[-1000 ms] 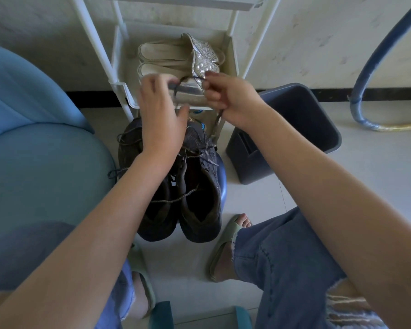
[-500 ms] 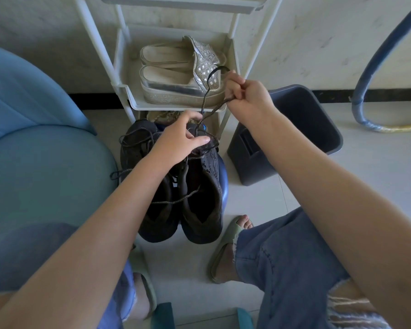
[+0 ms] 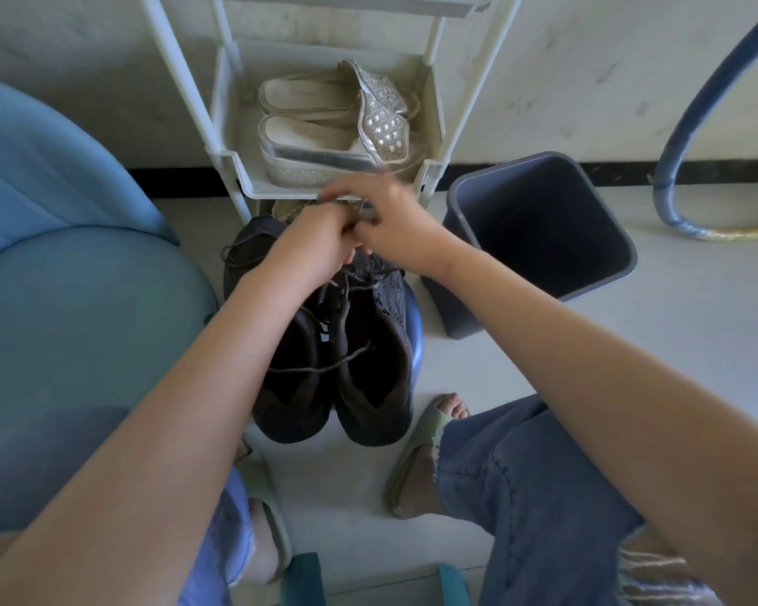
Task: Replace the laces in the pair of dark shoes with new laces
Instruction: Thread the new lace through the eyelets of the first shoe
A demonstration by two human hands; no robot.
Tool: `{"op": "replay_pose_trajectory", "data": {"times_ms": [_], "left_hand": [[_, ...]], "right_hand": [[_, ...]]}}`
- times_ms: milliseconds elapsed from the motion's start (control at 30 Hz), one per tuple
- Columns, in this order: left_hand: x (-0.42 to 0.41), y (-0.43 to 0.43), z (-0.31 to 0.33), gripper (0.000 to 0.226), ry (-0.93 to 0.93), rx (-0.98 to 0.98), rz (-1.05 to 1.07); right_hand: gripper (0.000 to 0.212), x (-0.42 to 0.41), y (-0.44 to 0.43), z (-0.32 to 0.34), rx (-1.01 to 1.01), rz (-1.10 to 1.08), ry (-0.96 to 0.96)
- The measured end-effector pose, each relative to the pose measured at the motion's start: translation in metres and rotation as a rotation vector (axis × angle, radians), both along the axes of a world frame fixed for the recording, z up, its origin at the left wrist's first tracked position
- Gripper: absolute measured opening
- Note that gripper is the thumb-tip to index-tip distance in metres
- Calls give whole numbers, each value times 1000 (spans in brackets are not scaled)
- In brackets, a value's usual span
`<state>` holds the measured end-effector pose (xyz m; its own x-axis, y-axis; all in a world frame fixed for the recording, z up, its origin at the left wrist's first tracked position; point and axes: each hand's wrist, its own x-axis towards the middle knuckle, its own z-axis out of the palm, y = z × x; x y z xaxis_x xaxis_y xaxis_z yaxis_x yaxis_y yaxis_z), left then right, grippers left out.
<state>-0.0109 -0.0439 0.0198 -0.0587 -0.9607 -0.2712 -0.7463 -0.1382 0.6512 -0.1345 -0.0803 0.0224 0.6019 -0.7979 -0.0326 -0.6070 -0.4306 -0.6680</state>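
Note:
Two dark shoes stand side by side on a blue stool, the left shoe (image 3: 289,378) and the right shoe (image 3: 377,365), heels toward me. A dark lace (image 3: 324,367) trails loosely across both openings. My left hand (image 3: 320,244) and my right hand (image 3: 390,225) meet over the toe end of the right shoe. Both have their fingers curled round the dark lace there. The right hand is blurred. The toes of the shoes are hidden behind my hands.
A white shoe rack (image 3: 237,168) stands behind the shoes and holds pale sandals (image 3: 338,124). A dark grey bin (image 3: 539,229) stands to the right. A blue seat (image 3: 71,273) fills the left. My knees and sandalled feet (image 3: 421,457) flank the stool.
My right hand had lifted the lace up near the rack shelf; it has come down to the toe of the right shoe. My left hand has moved up to join it.

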Motion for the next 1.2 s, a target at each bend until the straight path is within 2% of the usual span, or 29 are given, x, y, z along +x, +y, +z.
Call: {"op": "replay_pose_trajectory", "data": {"times_ms": [67,133,200,267,367,467,533,633,733,867,1033,1133,1200], "left_hand": [[0,0,-4,29,11,53,22],[2,1,-10,23,71,53,81],[7,1,-13,9,92,-15,171],[15,0,-13,15,76,-67,211],[24,0,-16,4,65,-11,154],[23,2,-14,16,186,58,160],[17,1,-12,19,192,60,144],[10,0,-12,19,78,80,101],[9,2,-13,18,4,106,106],[6,6,-13,20,40,190,154],[4,8,-18,14,-73,104,235],[5,7,-20,16,-117,109,263],[5,9,-22,23,-184,163,211]], "right_hand": [[40,0,3,0,242,112,-57],[35,-4,-2,0,330,113,-4],[35,-10,-8,-2,363,116,88],[30,-14,-13,-5,357,138,172],[28,-21,-24,-11,345,-20,201],[27,-28,-29,-13,367,-44,256],[24,-28,-24,-13,422,44,209],[37,-19,-18,-16,431,138,63],[24,-12,-17,-20,459,146,61],[15,-11,-19,-29,368,61,87],[14,-10,-17,-32,411,0,77],[14,-11,-21,-31,396,-177,38],[13,-15,-27,-26,362,-327,-39]]}}
